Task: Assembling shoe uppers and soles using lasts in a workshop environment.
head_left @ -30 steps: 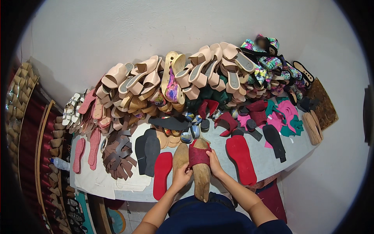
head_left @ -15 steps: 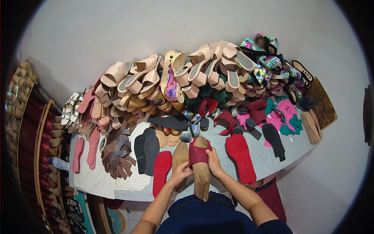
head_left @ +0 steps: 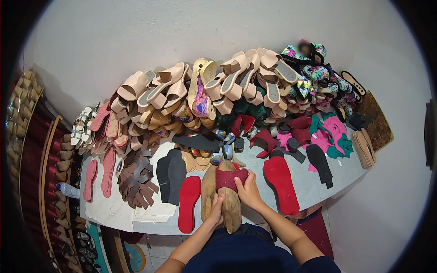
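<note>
A wooden shoe last [head_left: 232,210] is held upright in front of me, toe away from me. Across its forepart sits a dark red sandal strap [head_left: 225,179]. My left hand [head_left: 217,213] is closed around the left side of the last, below the strap. With thumb and fingers, my right hand [head_left: 248,191] grips the strap's right side, part of which stands out past the wood. A second wooden last [head_left: 207,191] lies just left of the held one, partly covered by it. Red soles flank the hands: one on the left [head_left: 188,204], one on the right [head_left: 281,185].
A heap of beige heeled sandals [head_left: 232,82] and patterned sandals [head_left: 314,73] lines the back of the table [head_left: 318,200]. Brown strips [head_left: 136,179], black soles [head_left: 172,177] and pink insoles [head_left: 108,173] lie left. Pink and green scraps [head_left: 334,132] are at right.
My left hand has shifted from the strap's left edge down onto the last. My right thumb has moved onto the strap, which now sticks out farther right. The last has tilted slightly.
</note>
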Available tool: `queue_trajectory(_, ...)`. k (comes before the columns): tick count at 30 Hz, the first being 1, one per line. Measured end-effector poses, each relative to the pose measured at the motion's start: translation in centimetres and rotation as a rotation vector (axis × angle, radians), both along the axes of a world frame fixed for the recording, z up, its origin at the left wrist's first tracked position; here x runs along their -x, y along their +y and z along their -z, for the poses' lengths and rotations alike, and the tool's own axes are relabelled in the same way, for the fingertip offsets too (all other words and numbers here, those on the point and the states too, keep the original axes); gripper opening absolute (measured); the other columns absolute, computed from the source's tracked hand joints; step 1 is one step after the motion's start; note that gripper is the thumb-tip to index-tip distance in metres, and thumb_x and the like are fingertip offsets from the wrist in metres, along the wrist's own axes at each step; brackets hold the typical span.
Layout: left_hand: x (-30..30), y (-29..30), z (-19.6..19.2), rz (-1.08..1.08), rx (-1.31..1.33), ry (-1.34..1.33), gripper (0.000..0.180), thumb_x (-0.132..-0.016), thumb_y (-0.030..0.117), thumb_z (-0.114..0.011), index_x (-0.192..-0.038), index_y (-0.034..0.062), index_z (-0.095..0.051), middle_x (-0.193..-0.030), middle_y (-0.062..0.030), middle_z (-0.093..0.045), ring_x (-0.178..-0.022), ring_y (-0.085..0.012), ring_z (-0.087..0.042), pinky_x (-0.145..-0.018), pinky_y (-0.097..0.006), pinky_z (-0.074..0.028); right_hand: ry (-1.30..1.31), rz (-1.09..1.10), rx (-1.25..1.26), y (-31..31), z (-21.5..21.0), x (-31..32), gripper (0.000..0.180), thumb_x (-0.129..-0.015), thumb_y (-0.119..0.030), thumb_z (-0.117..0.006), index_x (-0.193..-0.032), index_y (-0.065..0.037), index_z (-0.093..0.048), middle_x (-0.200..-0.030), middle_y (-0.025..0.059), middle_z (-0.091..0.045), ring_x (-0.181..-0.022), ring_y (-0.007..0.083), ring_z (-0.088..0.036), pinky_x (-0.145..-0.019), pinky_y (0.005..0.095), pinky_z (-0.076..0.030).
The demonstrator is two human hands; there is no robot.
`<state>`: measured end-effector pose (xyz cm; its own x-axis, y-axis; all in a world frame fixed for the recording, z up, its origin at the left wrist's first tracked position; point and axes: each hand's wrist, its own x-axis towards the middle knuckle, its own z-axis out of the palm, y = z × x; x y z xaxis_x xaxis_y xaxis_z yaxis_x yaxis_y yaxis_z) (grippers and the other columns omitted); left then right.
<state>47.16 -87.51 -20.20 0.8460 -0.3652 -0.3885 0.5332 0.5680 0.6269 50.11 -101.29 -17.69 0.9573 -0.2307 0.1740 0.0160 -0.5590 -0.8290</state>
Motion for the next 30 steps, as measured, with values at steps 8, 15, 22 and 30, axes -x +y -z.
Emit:
queue_trajectory(8,-0.1,-0.2,0.2,0.029,0.037,-0.014,0.059,-0.082,0.031,-0.051,-0.129,0.0128,-0.021,-0.120,-0.0116,-0.038,-0.107,-0.0228,-0.044,-0.086,-0.038,-0.042,0.329,-0.232,-0.455,-0.9,1.2,-1.6,0.055,-0.091,-0.043,-0.028,-0.119,0.005,-0.033,-0.116,0.0230,-0.040,-0.109,0.0320,-0.040,-0.095,0.0363,-0.030)
queue_trajectory(15,-0.8,0.5,1.5,0.155,0.045,0.123,0.061,-0.080,0.033,-0.051,-0.129,0.0151,-0.018,-0.120,-0.0136,-0.038,-0.107,-0.0253,-0.045,-0.087,-0.039,-0.041,0.339,-0.329,-1.491,-0.3,0.6,-1.9,0.063,-0.090,-0.051,-0.019,-0.130,-0.003,-0.028,-0.128,0.0123,-0.040,-0.117,0.0216,-0.040,-0.099,0.0343,-0.029)
queue_trajectory(22,-2.0,0.5,0.2,0.160,0.006,0.222,0.059,-0.079,0.036,-0.052,-0.126,0.0107,-0.025,-0.114,-0.0135,-0.045,-0.103,-0.0244,-0.049,-0.086,-0.039,-0.042,0.272,-0.085,-1.338,0.3,2.9,-4.3,0.052,-0.092,-0.043,-0.025,-0.117,-0.002,-0.044,-0.110,0.0117,-0.053,-0.100,0.0214,-0.051,-0.090,0.0321,-0.037)
queue_trajectory(30,-1.4,0.1,-3.6,0.131,-0.070,0.239,0.060,-0.078,0.044,-0.049,-0.121,0.0038,-0.036,-0.106,-0.0165,-0.053,-0.094,-0.0245,-0.054,-0.083,-0.037,-0.044,0.143,0.009,-0.289,-1.5,2.5,-5.8,0.037,-0.093,-0.028,-0.030,-0.092,0.003,-0.049,-0.079,0.0131,-0.054,-0.077,0.0229,-0.051,-0.077,0.0301,-0.039)
